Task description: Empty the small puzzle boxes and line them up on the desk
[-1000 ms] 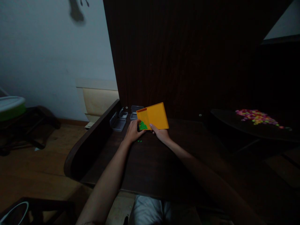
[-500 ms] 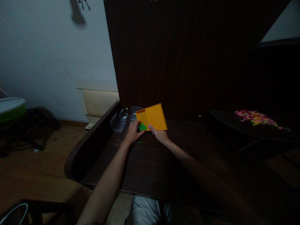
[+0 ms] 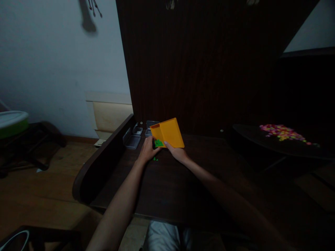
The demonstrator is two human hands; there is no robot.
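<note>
A shallow yellow tray [image 3: 171,131] with a divider is tilted above the dark desk. Small green pieces [image 3: 158,143] lie heaped in its lower left corner. My right hand [image 3: 176,152] grips the tray's near edge, thumb on top and fingers underneath. At the tray's lower left corner, my left hand [image 3: 148,150] is closed with curled fingers; what lies inside them is hidden. A few loose green bits [image 3: 155,159] rest on the desk just below the hands.
Clear plastic boxes with raised lids, including a larger one [image 3: 132,142] and a smaller one [image 3: 137,130], stand at the desk's back left. A raised side panel [image 3: 102,160] borders the left. Multicoloured small pieces [image 3: 284,133] cover part of a dark surface at right.
The yellow tray has shifted and tipped slightly, and the green pieces in its corner have moved a little. Both hands keep their places. The camera view has shifted slightly.
</note>
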